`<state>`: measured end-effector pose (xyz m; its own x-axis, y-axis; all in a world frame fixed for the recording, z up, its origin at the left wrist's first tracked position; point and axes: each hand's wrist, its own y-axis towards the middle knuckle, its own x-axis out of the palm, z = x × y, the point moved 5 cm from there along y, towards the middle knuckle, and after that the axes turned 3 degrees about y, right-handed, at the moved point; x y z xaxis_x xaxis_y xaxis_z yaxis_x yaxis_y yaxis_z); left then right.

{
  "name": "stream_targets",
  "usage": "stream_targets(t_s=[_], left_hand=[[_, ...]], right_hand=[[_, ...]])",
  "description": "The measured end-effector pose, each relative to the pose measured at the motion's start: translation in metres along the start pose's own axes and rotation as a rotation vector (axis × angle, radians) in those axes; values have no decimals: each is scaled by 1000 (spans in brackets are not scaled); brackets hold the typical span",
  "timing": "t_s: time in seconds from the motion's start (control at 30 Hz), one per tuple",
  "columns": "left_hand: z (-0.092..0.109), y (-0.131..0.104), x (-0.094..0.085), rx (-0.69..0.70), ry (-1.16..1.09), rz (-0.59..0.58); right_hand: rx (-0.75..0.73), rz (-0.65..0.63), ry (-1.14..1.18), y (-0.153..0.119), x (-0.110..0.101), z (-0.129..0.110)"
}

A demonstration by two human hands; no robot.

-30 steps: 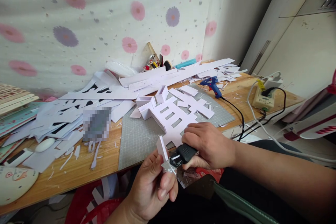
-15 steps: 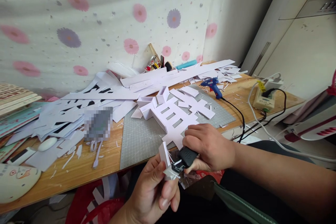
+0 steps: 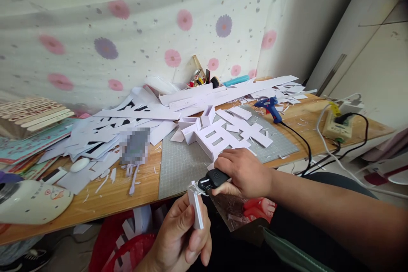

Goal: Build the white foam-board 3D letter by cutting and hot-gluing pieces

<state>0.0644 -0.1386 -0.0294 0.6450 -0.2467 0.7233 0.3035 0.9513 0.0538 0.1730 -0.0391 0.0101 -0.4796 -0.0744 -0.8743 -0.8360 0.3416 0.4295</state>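
My left hand pinches a small white strip of board between thumb and fingers, in front of the table edge. In my right hand is a black hand tool with a chunky handle and a narrower head. That head reaches the upper end of the strip, where thin white shavings cling; its exact blade is too small to make out. Behind my right hand, white cut board pieces with window openings lie on a grey cutting mat.
A blue glue gun lies at the mat's far right, its cord running to a power strip. White board scraps are heaped on the left, near a stack of wooden sticks. A red bag with scraps is below the table.
The strip in my left hand has turned, its long edge now slanting downward. The tool has moved slightly left and up with my right hand. The camera view has swung left.
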Motion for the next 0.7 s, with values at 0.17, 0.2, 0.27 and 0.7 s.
stream_targets(t_s=[0.17, 0.2, 0.27, 0.7], left_hand=[[16, -28, -28, 61, -15, 51], [17, -35, -34, 70, -23, 72], [18, -48, -43, 80, -26, 105], [50, -72, -109, 115, 452, 890]], right_hand=[[36, -126, -38, 30, 20, -21], [53, -153, -45, 38, 25, -24], [130, -223, -65, 54, 38, -27], [222, -255, 46, 129, 95, -37]])
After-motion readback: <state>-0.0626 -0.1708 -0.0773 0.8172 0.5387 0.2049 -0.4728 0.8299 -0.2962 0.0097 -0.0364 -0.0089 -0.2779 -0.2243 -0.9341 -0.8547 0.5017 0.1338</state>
